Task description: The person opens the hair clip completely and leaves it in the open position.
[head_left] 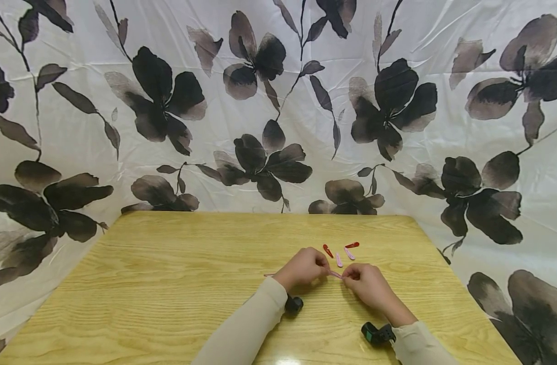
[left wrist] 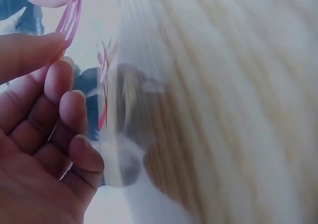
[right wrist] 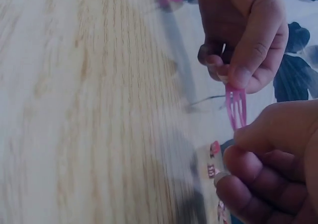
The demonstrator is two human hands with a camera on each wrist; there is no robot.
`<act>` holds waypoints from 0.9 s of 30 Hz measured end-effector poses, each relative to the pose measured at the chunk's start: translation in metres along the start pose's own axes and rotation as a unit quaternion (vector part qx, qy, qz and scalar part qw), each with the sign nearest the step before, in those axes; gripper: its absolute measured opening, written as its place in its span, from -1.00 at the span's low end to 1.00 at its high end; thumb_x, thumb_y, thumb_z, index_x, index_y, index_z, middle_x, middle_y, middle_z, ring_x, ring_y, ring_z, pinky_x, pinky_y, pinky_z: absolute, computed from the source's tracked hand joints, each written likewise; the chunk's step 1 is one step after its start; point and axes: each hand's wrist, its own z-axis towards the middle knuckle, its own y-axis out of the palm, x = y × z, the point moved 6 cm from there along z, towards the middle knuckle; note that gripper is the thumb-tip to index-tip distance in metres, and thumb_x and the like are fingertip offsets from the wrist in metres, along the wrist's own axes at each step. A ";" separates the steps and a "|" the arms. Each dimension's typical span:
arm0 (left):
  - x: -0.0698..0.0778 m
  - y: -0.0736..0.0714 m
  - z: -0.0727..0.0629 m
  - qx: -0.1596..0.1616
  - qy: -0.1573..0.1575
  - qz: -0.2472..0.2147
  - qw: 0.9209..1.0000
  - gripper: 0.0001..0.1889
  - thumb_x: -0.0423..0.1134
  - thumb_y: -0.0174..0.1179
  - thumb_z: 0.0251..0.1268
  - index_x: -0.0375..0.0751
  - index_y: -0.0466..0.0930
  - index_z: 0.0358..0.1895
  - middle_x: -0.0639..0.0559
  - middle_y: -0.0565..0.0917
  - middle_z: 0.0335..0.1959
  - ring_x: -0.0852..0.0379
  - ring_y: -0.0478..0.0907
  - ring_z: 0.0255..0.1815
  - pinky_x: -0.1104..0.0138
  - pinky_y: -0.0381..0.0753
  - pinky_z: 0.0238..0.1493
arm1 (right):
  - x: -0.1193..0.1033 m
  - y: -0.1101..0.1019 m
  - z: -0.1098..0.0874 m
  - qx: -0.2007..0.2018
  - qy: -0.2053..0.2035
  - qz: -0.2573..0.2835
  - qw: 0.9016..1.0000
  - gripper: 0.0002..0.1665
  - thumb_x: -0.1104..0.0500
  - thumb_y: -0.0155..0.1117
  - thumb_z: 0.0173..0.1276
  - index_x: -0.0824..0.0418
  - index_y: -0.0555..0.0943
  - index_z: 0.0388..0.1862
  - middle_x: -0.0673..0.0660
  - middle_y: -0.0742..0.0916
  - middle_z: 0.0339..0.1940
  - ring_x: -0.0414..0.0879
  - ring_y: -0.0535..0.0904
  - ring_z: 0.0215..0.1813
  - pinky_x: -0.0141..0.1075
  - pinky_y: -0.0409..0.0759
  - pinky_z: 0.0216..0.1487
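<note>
A pink snap hair clip (head_left: pixel 335 274) is stretched between both hands above the table. My left hand (head_left: pixel 307 267) pinches one end of it between thumb and forefinger. The opposite end is pinched by my right hand (head_left: pixel 367 285). In the right wrist view the clip (right wrist: pixel 236 109) shows its slotted frame with a narrow tongue in the middle. The left wrist view has the same clip (left wrist: pixel 74 16) at the top, its arms slightly spread apart. Other fingers of the left hand (left wrist: pixel 47 119) are loosely curled below.
Beyond the hands lie a red clip (head_left: pixel 327 251), a pink clip (head_left: pixel 339 260), another pink clip (head_left: pixel 349 254) and a second red clip (head_left: pixel 352 245). A thin pink item (head_left: pixel 269 275) shows left of the left wrist. Behind the wooden table (head_left: pixel 169 274) hangs a flowered cloth (head_left: pixel 260 101).
</note>
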 end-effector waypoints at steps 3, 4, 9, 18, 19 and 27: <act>-0.001 -0.003 -0.001 0.012 -0.005 -0.014 1.000 -0.92 -0.30 0.26 0.16 -0.11 0.69 -0.46 0.19 0.61 -0.58 0.29 0.39 -0.59 0.44 0.42 -0.49 | 0.000 -0.001 0.001 0.012 0.004 0.015 1.000 -0.94 0.24 0.30 0.28 0.13 0.70 -0.35 -0.05 0.71 -0.40 -0.22 0.52 -0.35 -0.32 0.47 -0.28; -0.001 -0.004 -0.002 0.015 -0.008 -0.020 1.000 -0.92 -0.30 0.25 0.17 -0.11 0.69 -0.46 0.18 0.61 -0.58 0.28 0.39 -0.59 0.43 0.42 -0.50 | 0.000 -0.001 0.002 0.014 0.005 0.022 1.000 -0.94 0.24 0.30 0.28 0.13 0.70 -0.33 -0.04 0.72 -0.38 -0.21 0.52 -0.34 -0.32 0.47 -0.28; -0.001 -0.008 -0.005 0.036 -0.015 -0.036 0.999 -0.89 -0.28 0.27 0.19 -0.07 0.69 -0.49 0.18 0.62 -0.57 0.26 0.40 -0.56 0.42 0.42 -0.46 | 0.000 0.000 0.004 0.009 0.015 0.069 0.997 -0.90 0.28 0.29 0.27 0.15 0.72 -0.29 0.01 0.73 -0.33 -0.18 0.52 -0.34 -0.32 0.46 -0.32; 0.003 -0.018 -0.013 0.071 -0.025 -0.041 0.996 -0.89 -0.27 0.27 0.19 -0.05 0.70 -0.49 0.17 0.63 -0.56 0.26 0.41 -0.54 0.41 0.43 -0.44 | -0.003 0.000 0.009 -0.009 0.024 0.124 0.992 -0.90 0.26 0.31 0.29 0.23 0.72 -0.24 0.06 0.74 -0.31 -0.16 0.55 -0.31 -0.36 0.52 -0.33; 0.003 -0.019 -0.014 0.072 -0.028 -0.043 0.996 -0.89 -0.26 0.27 0.19 -0.05 0.70 -0.48 0.18 0.63 -0.56 0.26 0.41 -0.55 0.41 0.43 -0.45 | -0.003 0.000 0.010 -0.011 0.024 0.128 0.991 -0.89 0.25 0.31 0.29 0.23 0.71 -0.24 0.07 0.74 -0.30 -0.16 0.55 -0.31 -0.36 0.53 -0.32; -0.001 -0.023 -0.019 0.075 -0.044 -0.050 0.995 -0.90 -0.21 0.28 0.23 -0.05 0.71 -0.43 0.19 0.65 -0.48 0.24 0.43 -0.48 0.40 0.45 -0.38 | -0.007 -0.002 0.011 -0.008 0.020 0.141 0.990 -0.89 0.20 0.31 0.32 0.18 0.72 -0.23 0.09 0.75 -0.23 -0.17 0.56 -0.25 -0.35 0.54 -0.26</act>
